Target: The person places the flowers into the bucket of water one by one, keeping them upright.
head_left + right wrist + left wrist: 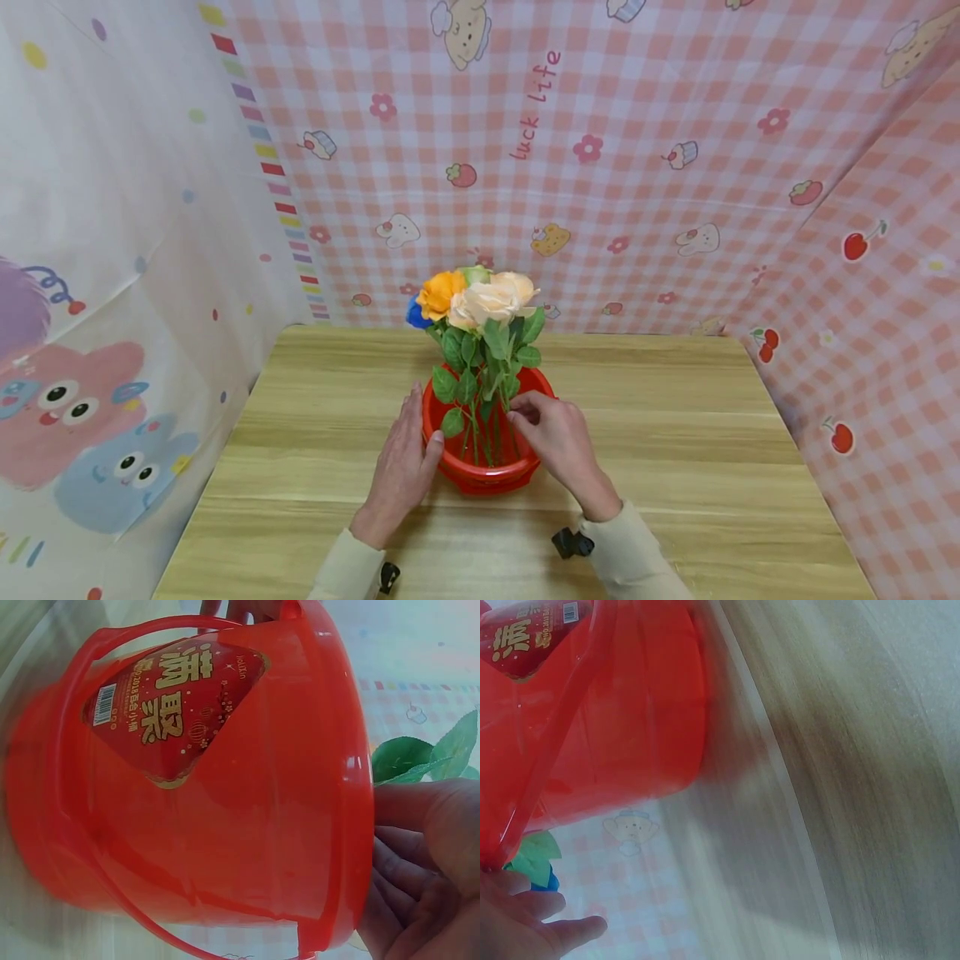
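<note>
A red plastic bucket (pixel 486 482) stands upright and holds artificial roses on leafy green stems (pixel 489 421). Cream roses (pixel 497 302), an orange rose (pixel 442 293), a blue flower (pixel 417 314) and a pale green one (pixel 476 273) rise above its rim. My left hand (pixel 405 458) rests along the bucket's left side, fingers straight and thumb at the rim. Over the right side of the rim, my right hand (pixel 557 433) pinches at a rose stem with thumb and forefinger. The other fingers curl by the rim in the right wrist view, where the fingertips are hidden behind the bucket.
The bucket stands on a wood-grain table (pixel 675 433). Its handle (pixel 64 765) hangs down the near side, beside a dark red label (pixel 176 705). Behind the table hangs a pink checked cloth (pixel 600 200), with a white printed cloth (pixel 150 250) on the left.
</note>
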`<state>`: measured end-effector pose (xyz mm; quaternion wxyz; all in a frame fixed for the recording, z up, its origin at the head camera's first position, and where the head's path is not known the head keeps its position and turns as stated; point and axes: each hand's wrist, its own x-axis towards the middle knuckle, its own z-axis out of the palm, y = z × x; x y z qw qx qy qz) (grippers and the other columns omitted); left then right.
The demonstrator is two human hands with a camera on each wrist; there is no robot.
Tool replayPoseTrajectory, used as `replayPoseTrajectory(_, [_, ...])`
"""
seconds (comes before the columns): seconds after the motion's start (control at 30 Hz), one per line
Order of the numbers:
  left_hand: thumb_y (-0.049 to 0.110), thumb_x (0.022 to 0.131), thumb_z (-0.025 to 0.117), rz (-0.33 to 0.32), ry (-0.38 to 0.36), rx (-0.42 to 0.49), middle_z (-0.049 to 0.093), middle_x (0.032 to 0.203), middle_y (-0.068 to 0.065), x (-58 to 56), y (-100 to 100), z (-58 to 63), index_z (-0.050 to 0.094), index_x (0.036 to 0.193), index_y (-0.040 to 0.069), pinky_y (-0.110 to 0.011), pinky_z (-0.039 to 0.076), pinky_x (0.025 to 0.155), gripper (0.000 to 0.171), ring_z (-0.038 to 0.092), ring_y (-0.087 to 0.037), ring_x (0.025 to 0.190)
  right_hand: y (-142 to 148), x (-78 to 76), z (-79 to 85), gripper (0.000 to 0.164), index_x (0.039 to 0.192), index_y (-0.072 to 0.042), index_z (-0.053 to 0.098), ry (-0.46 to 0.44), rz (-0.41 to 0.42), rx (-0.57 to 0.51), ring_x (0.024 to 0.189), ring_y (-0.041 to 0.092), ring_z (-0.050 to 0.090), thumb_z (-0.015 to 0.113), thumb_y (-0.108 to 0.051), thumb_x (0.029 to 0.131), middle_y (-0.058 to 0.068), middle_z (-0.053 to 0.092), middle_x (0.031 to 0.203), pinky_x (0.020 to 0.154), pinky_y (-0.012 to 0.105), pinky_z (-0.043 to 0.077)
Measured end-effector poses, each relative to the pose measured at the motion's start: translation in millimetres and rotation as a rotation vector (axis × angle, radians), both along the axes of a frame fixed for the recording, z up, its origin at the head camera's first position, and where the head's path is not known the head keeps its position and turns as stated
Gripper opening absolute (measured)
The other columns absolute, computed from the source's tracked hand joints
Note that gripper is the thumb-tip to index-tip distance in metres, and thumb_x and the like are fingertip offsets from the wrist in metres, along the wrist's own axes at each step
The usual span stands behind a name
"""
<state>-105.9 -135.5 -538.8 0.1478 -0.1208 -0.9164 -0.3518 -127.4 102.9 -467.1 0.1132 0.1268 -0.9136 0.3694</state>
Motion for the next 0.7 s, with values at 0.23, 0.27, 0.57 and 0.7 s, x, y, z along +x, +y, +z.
replayPoseTrajectory(0.23, [0.03,0.106,0.046,-0.001,0.002,-0.002,0.026,0.168,-0.02,0.0,-0.4,-0.9,0.02,0.162,-0.005,-0.057,0.03,0.12,0.071,0.032,-0.042,0.151,-3.9,-3.9,2.8,0.005,0.093,-0.011,0.079,-0.044,-0.005,0.065,0.073,0.012,0.07,0.081,-0.013,0.088,-0.003,0.076,0.083,0.067,0.035,0.053])
replayPoseTrajectory(0.27, [0.03,0.106,0.046,-0.002,0.003,-0.003,0.026,0.168,-0.02,0.0,-0.4,-1.1,0.02,0.162,-0.005,-0.058,0.03,0.12,0.071,0.032,-0.043,0.151,-4.3,-4.3,3.1,0.006,0.092,-0.011,0.079,-0.047,-0.009,0.068,0.073,0.013,0.07,0.081,-0.013,0.088,-0.003,0.076,0.083,0.067,0.036,0.053])
replayPoseTrajectory(0.57, [0.03,0.106,0.046,-0.005,-0.005,0.001,0.025,0.168,-0.02,-0.7,-0.8,-0.8,0.019,0.163,-0.005,-0.059,0.03,0.12,0.071,0.031,-0.042,0.151,-6.3,-8.3,4.4,0.005,0.092,-0.012,0.079,-0.064,-0.023,0.088,0.073,0.013,0.07,0.082,-0.013,0.088,-0.002,0.076,0.083,0.064,0.035,0.052])
replayPoseTrajectory(0.7, [0.031,0.106,0.046,-0.008,-0.008,-0.002,0.025,0.169,-0.019,-1.0,-0.8,-0.9,0.019,0.163,-0.004,-0.058,0.03,0.12,0.072,0.031,-0.042,0.151,-5.7,-8.8,5.0,0.008,0.096,-0.012,0.081,-0.077,-0.018,0.094,0.076,0.015,0.071,0.081,-0.015,0.089,-0.002,0.078,0.087,0.067,0.036,0.053])
